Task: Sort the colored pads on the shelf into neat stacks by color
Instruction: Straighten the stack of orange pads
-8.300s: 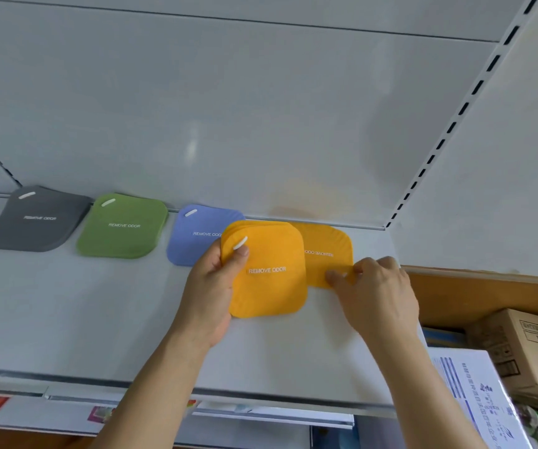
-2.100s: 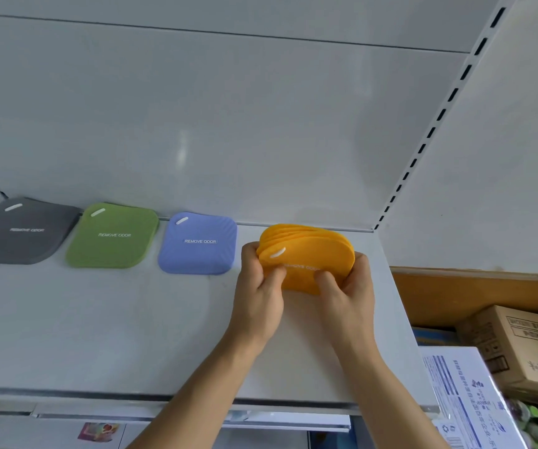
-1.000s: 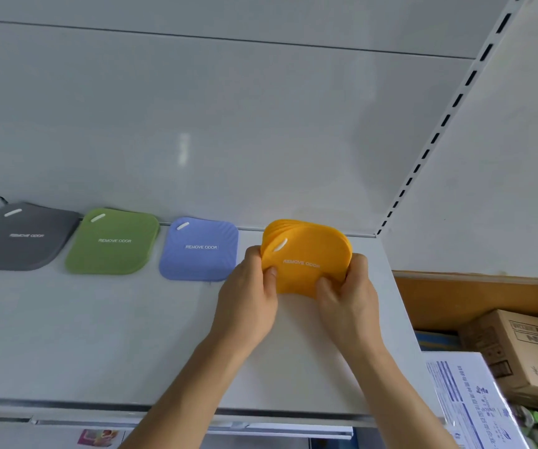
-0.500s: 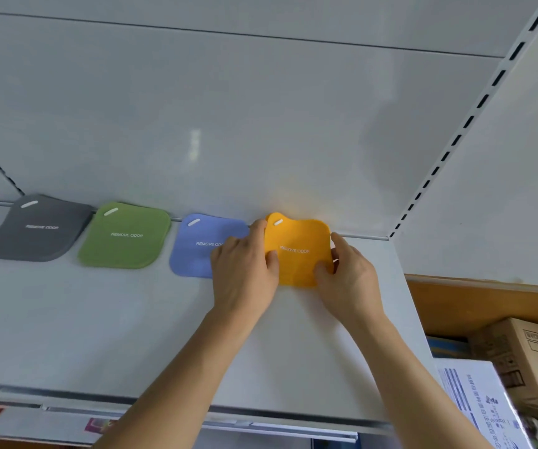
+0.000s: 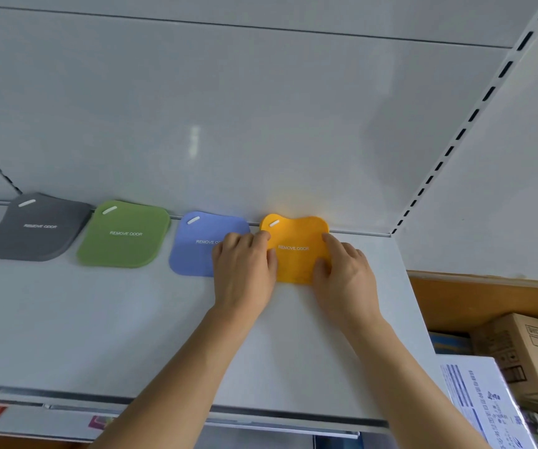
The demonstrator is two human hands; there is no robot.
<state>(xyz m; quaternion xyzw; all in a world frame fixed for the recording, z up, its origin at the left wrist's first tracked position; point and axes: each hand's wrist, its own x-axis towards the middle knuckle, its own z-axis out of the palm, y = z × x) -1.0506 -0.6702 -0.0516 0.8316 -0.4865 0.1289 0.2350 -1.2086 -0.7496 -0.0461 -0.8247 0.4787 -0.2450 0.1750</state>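
On the shelf (image 5: 99, 335), the orange stack (image 5: 297, 251) is sitting at the right end of the row against the back wall, directly between both hands, its rear edge bowing upward (pressed inward), with the left hand (image 5: 245, 270) and right hand (image 5: 345, 273) each gripping a side.

Two bare forearms come up from the bottom edge, each ending in a bare hand: the left hand (image 5: 245, 273) and the right hand (image 5: 345, 280). No sleeve, cuff or glove shows anywhere along either arm. The wrists carry no watch, strap or band, and the fingers (image 5: 263, 236) bear no rings. The nails are short and plain, with no polish. Nothing else of the person shows.
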